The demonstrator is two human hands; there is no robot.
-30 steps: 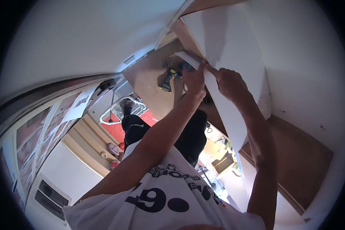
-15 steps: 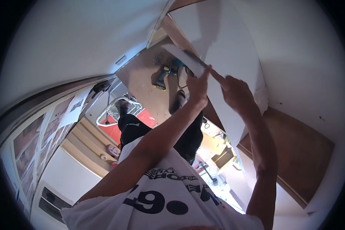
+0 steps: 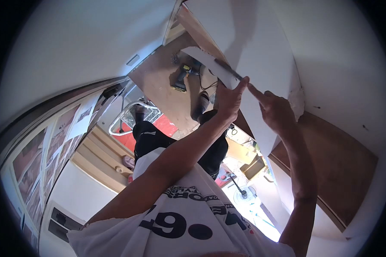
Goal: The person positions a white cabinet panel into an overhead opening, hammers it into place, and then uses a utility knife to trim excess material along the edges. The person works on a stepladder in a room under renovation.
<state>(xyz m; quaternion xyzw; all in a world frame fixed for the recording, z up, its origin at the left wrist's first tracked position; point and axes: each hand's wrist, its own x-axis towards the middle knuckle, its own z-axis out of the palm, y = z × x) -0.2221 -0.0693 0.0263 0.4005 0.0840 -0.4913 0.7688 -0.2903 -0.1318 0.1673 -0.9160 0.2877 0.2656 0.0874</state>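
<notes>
My left hand [image 3: 230, 101] is closed around the near end of a thin white strip [image 3: 199, 55], its thumb raised along the edge. A dark, narrow, flat piece [image 3: 228, 68] lies along that strip and ends at the thumb. My right hand [image 3: 278, 112] is beside it, index finger stretched toward the left thumb tip and the other fingers curled. Whatever those curled fingers hold, if anything, is hidden. Both hands are over the edge of a large white panel [image 3: 261, 55].
A yellow and black cordless drill [image 3: 182, 79] lies on the brown floor board [image 3: 158, 73] near my feet. One foot is by a metal step stool [image 3: 126, 118]. A brown board [image 3: 330, 158] stands at right, and a fan [image 3: 244, 195] is in the lower background.
Both hands have shifted to the right, staying close together. The white strip and the dark piece have moved a little with them. My view has tilted slightly.
</notes>
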